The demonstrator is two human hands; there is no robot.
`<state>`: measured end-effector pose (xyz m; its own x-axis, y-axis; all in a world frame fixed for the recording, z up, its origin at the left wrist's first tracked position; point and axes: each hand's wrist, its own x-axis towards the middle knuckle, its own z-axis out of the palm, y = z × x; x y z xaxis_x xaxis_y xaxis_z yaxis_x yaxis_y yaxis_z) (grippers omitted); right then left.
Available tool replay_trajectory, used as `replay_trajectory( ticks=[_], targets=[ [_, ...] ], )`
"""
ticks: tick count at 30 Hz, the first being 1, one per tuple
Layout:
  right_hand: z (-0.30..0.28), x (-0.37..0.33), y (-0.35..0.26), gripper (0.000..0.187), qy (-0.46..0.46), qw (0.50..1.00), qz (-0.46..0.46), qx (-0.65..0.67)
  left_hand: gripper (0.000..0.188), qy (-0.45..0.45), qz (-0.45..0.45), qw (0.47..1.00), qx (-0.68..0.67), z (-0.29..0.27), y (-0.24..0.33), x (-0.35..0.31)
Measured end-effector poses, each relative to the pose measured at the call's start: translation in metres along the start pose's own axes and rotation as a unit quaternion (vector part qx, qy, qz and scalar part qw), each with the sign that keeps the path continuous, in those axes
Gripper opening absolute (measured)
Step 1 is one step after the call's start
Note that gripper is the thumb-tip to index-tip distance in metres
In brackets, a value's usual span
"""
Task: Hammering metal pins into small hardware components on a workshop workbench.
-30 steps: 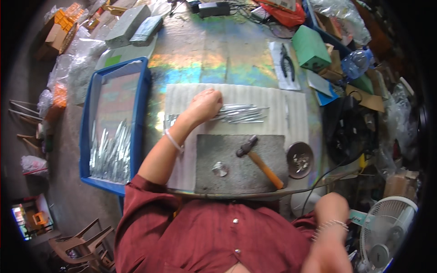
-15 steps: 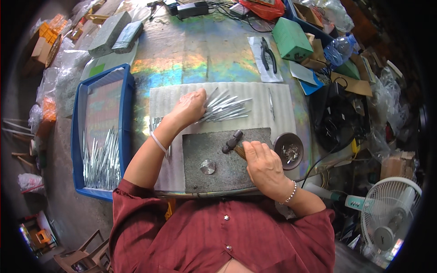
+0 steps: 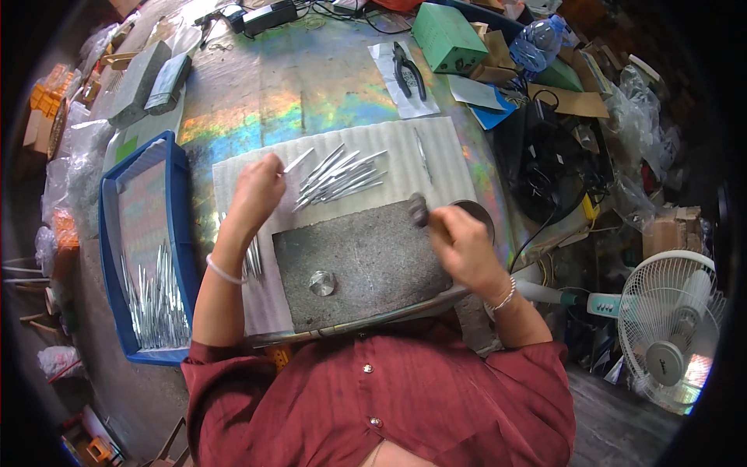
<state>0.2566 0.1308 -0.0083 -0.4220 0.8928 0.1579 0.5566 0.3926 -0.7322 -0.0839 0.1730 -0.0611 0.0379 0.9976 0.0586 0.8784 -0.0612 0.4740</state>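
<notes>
My left hand (image 3: 261, 191) is closed, pinching a thin silver metal rod (image 3: 300, 159) that points up and to the right. Beside it, a loose pile of similar metal rods (image 3: 342, 179) lies on the white foam sheet (image 3: 397, 138). My right hand (image 3: 465, 245) is closed around the handle of a small hammer (image 3: 419, 210), whose dark head is blurred over the far right corner of a grey slab (image 3: 373, 261). A round shiny metal piece (image 3: 321, 282) sits on the slab's left part. More rods (image 3: 254, 261) lie partly behind my left forearm.
A blue tray (image 3: 180, 233) at the left holds many rods. A dark bowl (image 3: 484, 215) is partly hidden behind my right hand. Farther back are black-handled pliers (image 3: 408, 74) and a green box (image 3: 450, 39). A white fan (image 3: 669, 327) stands at the right.
My left hand has drawn away from the pile with a rod. My right hand has lifted the hammer toward the slab's far right corner. The whole view has shifted and turned.
</notes>
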Motion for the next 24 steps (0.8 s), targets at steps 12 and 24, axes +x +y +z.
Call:
replay_trajectory(
  ticks=[12, 24],
  targets=[
    [-0.041, -0.010, 0.062, 0.020, -0.075, 0.978, 0.185, -0.063, 0.011, 0.142, -0.111, 0.933, -0.313, -0.102, 0.087, -0.131],
    [-0.011, -0.002, 0.069, 0.018, -0.091, 0.969, 0.097, -0.206, 0.020, 0.034, -0.016, 0.987, -0.155, -0.068, 0.104, -0.159]
  ],
)
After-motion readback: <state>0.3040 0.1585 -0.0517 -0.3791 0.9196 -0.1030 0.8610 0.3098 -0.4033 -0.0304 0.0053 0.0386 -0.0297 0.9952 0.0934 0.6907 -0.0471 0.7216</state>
